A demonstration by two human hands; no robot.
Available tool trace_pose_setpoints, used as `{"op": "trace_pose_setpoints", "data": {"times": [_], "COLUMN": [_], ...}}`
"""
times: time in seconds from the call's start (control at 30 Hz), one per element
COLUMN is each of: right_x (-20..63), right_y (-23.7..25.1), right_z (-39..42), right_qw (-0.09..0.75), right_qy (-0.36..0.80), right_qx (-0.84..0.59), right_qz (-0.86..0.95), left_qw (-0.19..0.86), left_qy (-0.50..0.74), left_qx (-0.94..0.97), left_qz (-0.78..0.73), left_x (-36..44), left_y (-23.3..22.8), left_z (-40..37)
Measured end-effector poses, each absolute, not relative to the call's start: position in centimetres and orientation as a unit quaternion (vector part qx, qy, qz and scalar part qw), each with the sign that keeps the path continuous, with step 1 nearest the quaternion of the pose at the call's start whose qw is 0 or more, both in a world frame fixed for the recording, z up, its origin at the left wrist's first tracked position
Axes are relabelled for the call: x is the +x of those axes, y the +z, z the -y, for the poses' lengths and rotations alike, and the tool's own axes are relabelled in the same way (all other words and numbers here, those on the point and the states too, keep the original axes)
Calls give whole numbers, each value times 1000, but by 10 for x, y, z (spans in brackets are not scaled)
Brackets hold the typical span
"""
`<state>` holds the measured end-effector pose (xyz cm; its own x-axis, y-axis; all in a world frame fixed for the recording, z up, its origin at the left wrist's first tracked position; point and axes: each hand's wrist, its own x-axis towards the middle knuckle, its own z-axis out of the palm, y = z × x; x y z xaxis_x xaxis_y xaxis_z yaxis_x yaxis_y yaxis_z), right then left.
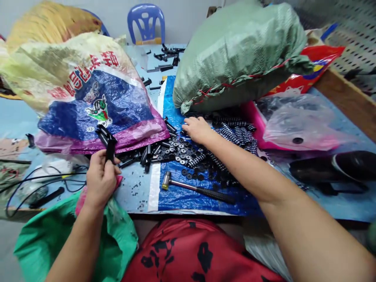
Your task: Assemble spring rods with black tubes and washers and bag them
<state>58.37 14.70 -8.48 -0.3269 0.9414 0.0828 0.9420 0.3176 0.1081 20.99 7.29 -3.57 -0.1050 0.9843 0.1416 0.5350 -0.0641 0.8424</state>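
Observation:
My left hand (102, 176) grips black plastic parts (107, 141), long and narrow with hooked ends, that stick up above the thumb and fingers. Below that wrist hangs an open green sack (35, 231). Across the table, my right hand (198, 130) reaches to the far edge of a heap, its fingers curled down at dark pieces; what they hold is too small to make out. Nearer than this hand lie round washer-like discs (182, 150), and striped black-and-white pieces (235, 137) spread to its right. A small hammer (199, 190) with a black handle lies in front.
A printed sack (117, 102) leans at the left, and a stuffed green sack (235, 51) bulges behind my right hand. Pink tray with a plastic bag (302, 121), a black bottle (331, 168) stand right. Cables (58, 180) lie left; a blue chair (147, 23) is beyond.

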Motion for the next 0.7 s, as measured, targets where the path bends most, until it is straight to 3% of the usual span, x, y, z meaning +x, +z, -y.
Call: {"op": "trace_pose_setpoints", "data": {"times": [0.1, 0.2, 0.3, 0.4, 0.5, 0.7], "right_x": [590, 588, 567, 535, 509, 491], "right_y": [-85, -82, -81, -84, -88, -94], "right_z": [-148, -109, -48, 1, 21, 34], "right_qw": [-3, 139, 356, 476, 524, 584], "right_qy": [-28, 88, 365, 675, 722, 664], "right_qx": [-545, -560, -505, -417, -407, -424], "right_qz": [838, 812, 696, 379, 196, 193], "left_qw": [520, 573, 582, 633, 683, 657], "left_qy": [467, 462, 466, 437, 376, 351], "left_qx": [436, 378, 389, 393, 410, 493], "left_qz": [-567, -562, -541, -503, -473, -449], "left_x": [219, 229, 242, 265, 291, 318], "left_y": [-41, -48, -54, -57, -64, -78], "left_z": [-57, -45, -38, -31, -19, 7]}}
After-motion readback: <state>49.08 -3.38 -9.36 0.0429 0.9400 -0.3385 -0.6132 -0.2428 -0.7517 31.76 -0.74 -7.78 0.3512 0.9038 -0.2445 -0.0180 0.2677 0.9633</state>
